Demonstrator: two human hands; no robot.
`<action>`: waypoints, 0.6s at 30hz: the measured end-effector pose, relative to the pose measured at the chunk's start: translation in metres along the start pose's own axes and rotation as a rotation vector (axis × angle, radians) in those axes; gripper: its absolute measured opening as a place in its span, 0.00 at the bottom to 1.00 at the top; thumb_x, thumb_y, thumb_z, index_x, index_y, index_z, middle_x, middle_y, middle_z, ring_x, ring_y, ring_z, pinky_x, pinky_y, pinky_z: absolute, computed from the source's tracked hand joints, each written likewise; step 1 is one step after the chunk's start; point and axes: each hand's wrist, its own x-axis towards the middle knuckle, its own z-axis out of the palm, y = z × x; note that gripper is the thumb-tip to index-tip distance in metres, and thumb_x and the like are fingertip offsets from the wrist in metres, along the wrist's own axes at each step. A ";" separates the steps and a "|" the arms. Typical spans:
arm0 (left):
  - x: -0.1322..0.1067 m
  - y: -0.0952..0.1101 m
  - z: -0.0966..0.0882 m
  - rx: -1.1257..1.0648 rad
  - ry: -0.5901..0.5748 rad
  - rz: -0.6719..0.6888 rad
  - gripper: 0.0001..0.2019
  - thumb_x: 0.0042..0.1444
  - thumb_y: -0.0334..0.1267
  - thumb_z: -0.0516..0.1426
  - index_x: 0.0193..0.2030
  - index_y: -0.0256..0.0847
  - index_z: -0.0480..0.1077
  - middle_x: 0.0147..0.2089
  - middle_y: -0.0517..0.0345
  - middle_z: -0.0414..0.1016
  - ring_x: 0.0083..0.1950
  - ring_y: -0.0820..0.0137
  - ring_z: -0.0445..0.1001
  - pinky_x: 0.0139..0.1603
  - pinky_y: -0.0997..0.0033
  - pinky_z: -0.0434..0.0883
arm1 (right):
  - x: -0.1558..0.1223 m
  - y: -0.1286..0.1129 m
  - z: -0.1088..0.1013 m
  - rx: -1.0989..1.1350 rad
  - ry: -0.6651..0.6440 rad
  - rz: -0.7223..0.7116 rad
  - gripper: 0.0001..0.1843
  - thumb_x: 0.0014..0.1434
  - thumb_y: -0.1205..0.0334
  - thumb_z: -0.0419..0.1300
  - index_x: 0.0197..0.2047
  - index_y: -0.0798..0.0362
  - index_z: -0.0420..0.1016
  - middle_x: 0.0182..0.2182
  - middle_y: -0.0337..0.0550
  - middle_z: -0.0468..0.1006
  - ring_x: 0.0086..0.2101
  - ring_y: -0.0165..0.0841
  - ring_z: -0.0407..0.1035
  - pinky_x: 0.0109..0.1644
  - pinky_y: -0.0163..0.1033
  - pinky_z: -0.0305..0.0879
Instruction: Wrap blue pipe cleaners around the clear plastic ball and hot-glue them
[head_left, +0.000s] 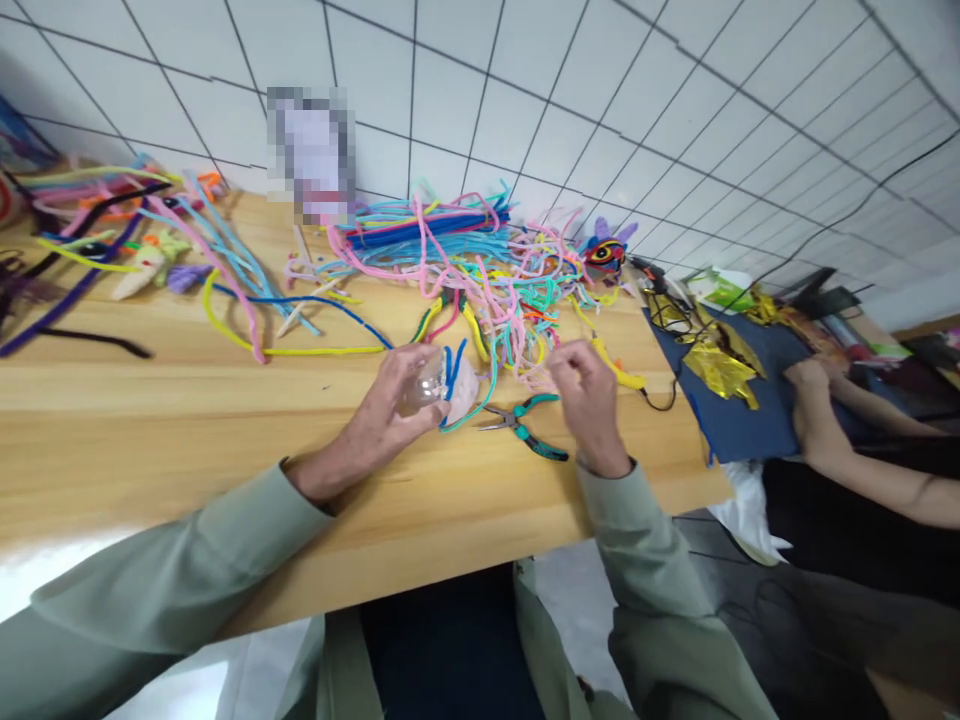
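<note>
Head view: left hand (386, 400), thumb and fingers closed round a clear rounded plastic-looking piece (422, 390), held just above or on the pale wooden table (165, 430), can't tell which. Short bright-blue fuzzy stem (454, 370) lies bent against its right side, next to a pale pinkish round part (468, 390); thin teal fuzzy strand (493, 380) curves round that. Right hand (589, 400) well apart to the right, fingers curled in, can't tell if they pinch anything. Between the hands, needle-nose pliers with teal-and-black handles (536, 443), handles spread. Yellow-and-black handled pliers (478, 328) beyond the left hand, beside a tangled multicolour heap of fuzzy stems (517, 280). Far right, a co-worker's hand (811, 395) by crinkled gold foil (720, 368) on a dark-blue mat (750, 430)
</note>
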 end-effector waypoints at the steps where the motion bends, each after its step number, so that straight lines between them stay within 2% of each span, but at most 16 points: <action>1: 0.000 0.000 0.000 0.000 0.005 0.001 0.29 0.70 0.47 0.65 0.74 0.52 0.65 0.73 0.47 0.69 0.77 0.52 0.69 0.81 0.40 0.69 | 0.004 0.016 -0.015 -0.063 0.067 0.037 0.11 0.66 0.60 0.62 0.30 0.48 0.74 0.30 0.36 0.79 0.33 0.35 0.72 0.42 0.42 0.69; 4: -0.001 0.001 0.000 0.002 0.010 0.000 0.28 0.70 0.47 0.65 0.74 0.52 0.65 0.73 0.47 0.69 0.76 0.52 0.70 0.81 0.42 0.69 | 0.011 0.059 -0.054 -0.196 0.170 0.175 0.17 0.65 0.55 0.62 0.25 0.47 0.69 0.22 0.33 0.71 0.29 0.34 0.67 0.38 0.42 0.66; 5: -0.001 0.000 0.001 0.002 0.007 -0.005 0.28 0.70 0.47 0.65 0.74 0.51 0.65 0.73 0.46 0.69 0.77 0.52 0.69 0.81 0.42 0.69 | 0.009 0.068 -0.063 -0.230 0.167 0.191 0.17 0.65 0.54 0.63 0.24 0.47 0.69 0.22 0.33 0.71 0.29 0.35 0.68 0.38 0.42 0.66; 7: -0.001 -0.001 0.001 0.003 0.004 -0.014 0.29 0.70 0.47 0.65 0.74 0.51 0.64 0.73 0.46 0.68 0.77 0.52 0.69 0.81 0.42 0.69 | -0.002 0.075 -0.068 -0.269 0.098 0.161 0.14 0.64 0.53 0.64 0.29 0.48 0.75 0.26 0.37 0.79 0.31 0.36 0.72 0.40 0.43 0.70; 9: -0.001 -0.002 0.001 0.010 0.008 -0.019 0.29 0.70 0.48 0.65 0.74 0.52 0.64 0.74 0.47 0.68 0.77 0.53 0.69 0.82 0.42 0.68 | -0.021 0.068 -0.061 -0.277 -0.058 0.053 0.08 0.65 0.53 0.67 0.39 0.48 0.82 0.36 0.43 0.86 0.38 0.40 0.78 0.46 0.47 0.76; 10: -0.001 -0.002 0.001 0.014 0.010 -0.021 0.29 0.70 0.48 0.65 0.74 0.52 0.64 0.74 0.47 0.68 0.77 0.53 0.69 0.82 0.42 0.67 | -0.032 0.061 -0.054 -0.271 -0.144 -0.025 0.09 0.65 0.54 0.67 0.45 0.48 0.83 0.41 0.46 0.88 0.43 0.42 0.81 0.51 0.51 0.78; 12: -0.001 -0.002 0.001 0.016 0.007 -0.027 0.29 0.71 0.49 0.64 0.74 0.51 0.63 0.74 0.46 0.67 0.77 0.53 0.68 0.82 0.42 0.66 | -0.052 0.046 -0.039 -0.261 -0.334 -0.177 0.18 0.68 0.57 0.68 0.60 0.48 0.81 0.56 0.54 0.88 0.58 0.48 0.80 0.64 0.60 0.76; 13: -0.001 -0.002 0.001 0.012 0.002 -0.027 0.29 0.71 0.49 0.64 0.74 0.51 0.63 0.74 0.45 0.67 0.77 0.53 0.68 0.82 0.43 0.67 | -0.059 0.039 -0.032 -0.263 -0.389 -0.242 0.23 0.68 0.58 0.69 0.64 0.49 0.79 0.61 0.57 0.85 0.62 0.51 0.78 0.67 0.64 0.75; 15: 0.000 0.000 0.001 0.003 -0.006 -0.023 0.29 0.71 0.49 0.64 0.74 0.50 0.63 0.73 0.44 0.67 0.77 0.52 0.68 0.81 0.43 0.68 | -0.066 0.027 -0.021 -0.267 -0.447 -0.316 0.28 0.67 0.57 0.70 0.68 0.50 0.76 0.64 0.61 0.83 0.67 0.55 0.75 0.69 0.69 0.74; 18: 0.001 0.002 0.001 0.006 -0.009 -0.019 0.29 0.70 0.49 0.65 0.74 0.49 0.63 0.73 0.45 0.68 0.77 0.52 0.68 0.81 0.44 0.68 | -0.061 0.012 -0.012 -0.226 -0.415 -0.329 0.26 0.70 0.57 0.68 0.68 0.48 0.76 0.62 0.59 0.84 0.64 0.54 0.77 0.67 0.69 0.76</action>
